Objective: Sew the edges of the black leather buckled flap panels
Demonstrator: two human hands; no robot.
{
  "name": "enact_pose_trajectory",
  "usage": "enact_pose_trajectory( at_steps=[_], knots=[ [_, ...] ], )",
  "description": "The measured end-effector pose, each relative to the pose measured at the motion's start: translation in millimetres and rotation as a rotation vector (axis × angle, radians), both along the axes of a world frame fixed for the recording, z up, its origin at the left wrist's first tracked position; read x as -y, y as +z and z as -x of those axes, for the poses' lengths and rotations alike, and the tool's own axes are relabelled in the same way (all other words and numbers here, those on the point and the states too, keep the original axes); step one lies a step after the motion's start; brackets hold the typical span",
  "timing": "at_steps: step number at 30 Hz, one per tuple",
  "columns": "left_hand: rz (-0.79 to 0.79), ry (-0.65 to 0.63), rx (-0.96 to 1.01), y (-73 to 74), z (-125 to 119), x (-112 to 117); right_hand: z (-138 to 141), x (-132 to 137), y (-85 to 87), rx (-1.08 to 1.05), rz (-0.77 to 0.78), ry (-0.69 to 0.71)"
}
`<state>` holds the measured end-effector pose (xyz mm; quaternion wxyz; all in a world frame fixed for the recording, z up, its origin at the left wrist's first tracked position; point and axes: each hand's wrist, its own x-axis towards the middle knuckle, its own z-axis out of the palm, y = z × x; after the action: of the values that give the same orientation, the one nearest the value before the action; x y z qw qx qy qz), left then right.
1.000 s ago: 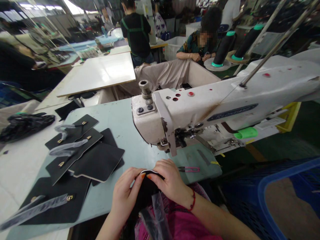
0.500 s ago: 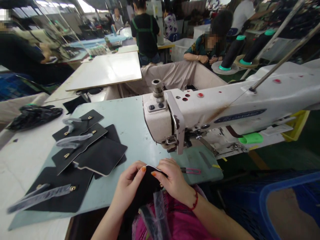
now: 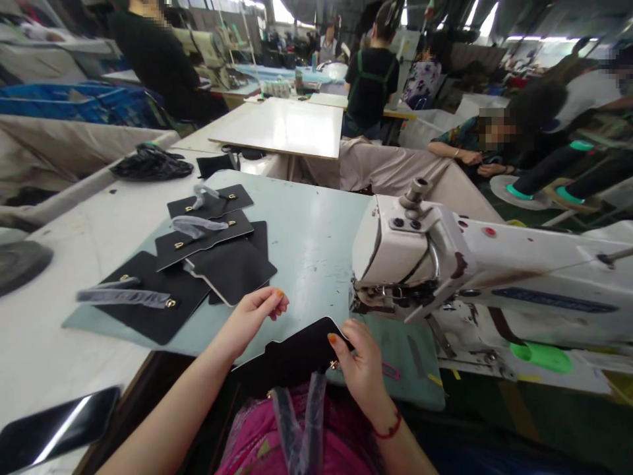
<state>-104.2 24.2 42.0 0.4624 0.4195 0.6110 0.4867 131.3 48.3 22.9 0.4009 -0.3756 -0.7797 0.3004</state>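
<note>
My right hand [image 3: 363,359] grips the right corner of a black flat panel [image 3: 297,349], thumb on its face. The panel has a pale edge, gold-coloured hardware [image 3: 333,365] and a plastic-wrapped strap [image 3: 297,422] hanging over my lap. My left hand [image 3: 262,307] is apart from the panel, above the pale green table [image 3: 306,251]; its fingers are curled with thumb against index, and nothing shows in them. Close to its left lie several overlapping black panels [image 3: 237,264], some with plastic-wrapped straps [image 3: 123,298].
A sewing machine [image 3: 410,251] stands to the right, its head close to my right hand. A pink tool [image 3: 391,371] lies beyond that hand. A phone [image 3: 59,425] lies at lower left; a black plastic bag [image 3: 151,161] lies farther back. Several people work behind.
My left hand has let go of the panel's top edge and moved away to the left. My right hand still holds the panel, which now lies more spread out. The view has turned left.
</note>
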Motion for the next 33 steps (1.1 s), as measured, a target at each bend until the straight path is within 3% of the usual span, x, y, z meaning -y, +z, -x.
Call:
enact_pose_trajectory(
  at_steps=[3,6,9,13,16,19,22,25,27,30,31,33],
  knots=[
    [0.01,0.008,-0.02,-3.1,4,11,1,-2,-2.4,0.005,-0.002,-0.005],
    [-0.002,-0.147,-0.059,1.5,-9,16,3,-2,-2.1,0.009,0.007,-0.023],
    [-0.064,-0.266,-0.103,9.2,-29,11,5,-1,0.1,0.025,0.022,-0.017],
    [-0.147,-0.323,-0.14,13.3,-50,-4,5,3,2.1,0.045,0.033,0.028],
    [-0.176,-0.318,-0.236,10.6,-61,-11,4,5,1.3,0.036,0.047,0.036],
    [-0.171,-0.235,-0.335,4.3,-67,-14,5,4,2.3,0.045,0.063,0.049],
    [-0.044,-0.223,-0.205,-3.6,-66,-17,4,0,8.0,0.081,0.068,0.127],
    [0.166,-0.242,0.114,-9.6,-57,-19,-5,-2,9.4,0.034,0.083,0.197],
    [0.297,-0.194,0.317,-11.5,-49,-18,-15,1,0.2,-0.069,0.102,0.075],
    [0.402,-0.078,0.46,-12.5,-38,-17,-27,14,-29.7,-0.239,0.232,-0.25],
    [0.411,-0.049,0.469,-12.9,-36,-16,-28,21,-40.8,-0.293,0.315,-0.285],
    [0.409,-0.016,0.465,-14.2,-36,-17,-23,33,-58.0,-0.384,0.487,-0.2]
  ],
)
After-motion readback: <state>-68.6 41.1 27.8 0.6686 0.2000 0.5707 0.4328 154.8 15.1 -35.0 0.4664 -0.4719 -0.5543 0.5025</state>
